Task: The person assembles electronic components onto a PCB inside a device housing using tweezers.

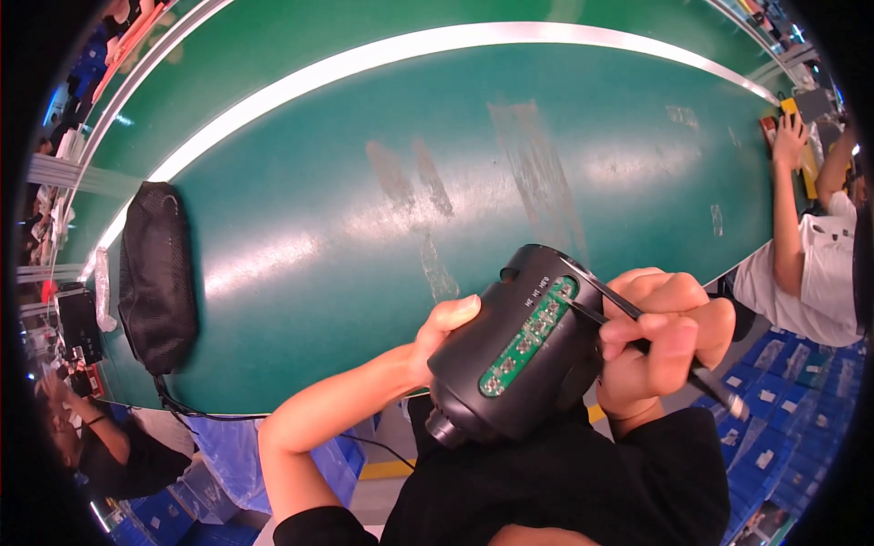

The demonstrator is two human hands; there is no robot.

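My left hand [444, 329] holds a black cylindrical housing [487, 341] from its left side, thumb on top, the other fingers hidden behind it. The housing is tilted, its narrow nozzle-like end toward the lower left. A long rounded slot in its side shows a green circuit board [523, 346] with several small button-like parts. My right hand [669, 328] is closed around slim dark tweezers [708, 378], their silver back end sticking out at the lower right. One pointed tip reaches the upper end of the board; whether it touches cannot be made out.
A long black mesh-covered bundle [159, 278] with a cable lies on the left of the green table [337, 227]. Clear tape scraps and worn marks are on the tabletop. Co-workers sit at the left and right edges. Blue bins [774, 400] stand at the lower right.
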